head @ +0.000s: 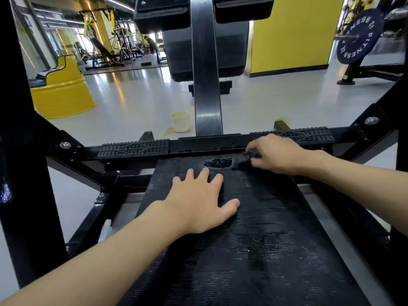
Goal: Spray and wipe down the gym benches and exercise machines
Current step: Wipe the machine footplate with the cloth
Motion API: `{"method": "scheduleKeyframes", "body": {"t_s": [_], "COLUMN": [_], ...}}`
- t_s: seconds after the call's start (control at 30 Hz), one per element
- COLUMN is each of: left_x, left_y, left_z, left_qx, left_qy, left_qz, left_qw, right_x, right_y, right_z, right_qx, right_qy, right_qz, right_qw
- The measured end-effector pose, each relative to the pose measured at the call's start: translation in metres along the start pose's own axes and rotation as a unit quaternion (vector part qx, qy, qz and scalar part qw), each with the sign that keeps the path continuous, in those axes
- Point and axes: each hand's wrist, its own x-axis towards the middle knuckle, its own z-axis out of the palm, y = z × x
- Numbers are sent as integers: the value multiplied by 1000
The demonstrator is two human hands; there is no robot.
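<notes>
Black ribbed platform of the machine is pressed by the left hand, fingers straight and spread flat, thumb out. A dark cloth is gripped in the curled fingers of the right hand at the platform's far end, just beside a wet patch and close under the crossbar. A pale cup is noted on the floor beyond.

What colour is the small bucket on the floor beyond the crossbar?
Cream white; the bucket shows best in the head view.
</notes>
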Motion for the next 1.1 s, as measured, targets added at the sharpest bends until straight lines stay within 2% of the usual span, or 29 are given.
{"method": "scheduleKeyframes", "body": {"t_s": [0.07,0.1,0.23,0.3,0.4,0.47,0.5,0.6,0.63,0.73,0.8,0.93,0.97,1.1], "left_x": [-1,-1,-1,0,-1,-1,0,1,1,1,0,1,2,3], "left_y": [2,2,2,3,4,4,4,3,4,4,4,4,4,4], "left_z": [0,1,1,1,2,3,3,4,4,4,5,6,6,6], "left_qx": [1,1,9,14,15,14,15,17,18,16,16,16,17,20], "left_qy": [-6,-7,-1,-1,1,2,0,1,1,4,2,-5,-3,-1], "left_qz": [2,1,-3,-3,-2,4,7,7,7,8,7,5,5,5], "left_qw": [1000,1000,1000,1000,1000,1000,1000,1000,1000,1000,1000,1000,1000,1000], "right_x": [2,3,-4,-10,-8,-8,-9,-18,-19,-15,-15,-28,-29,-24], "right_y": [12,12,6,13,29,29,27,30,34,48,49,51,53,51], "right_z": [7,9,-7,-15,-3,6,6,-8,-11,-2,6,-13,-15,0], "right_qx": [-51,-40,100,111,-21,-28,14,137,144,54,78,196,191,130], "right_qy": [53,56,-60,-85,19,52,36,-79,-83,27,56,-77,-75,52], "right_qz": [53,63,8,3,69,79,66,17,10,72,90,33,29,69], "right_qw": [996,996,993,990,997,995,997,987,986,996,991,977,978,988]}}
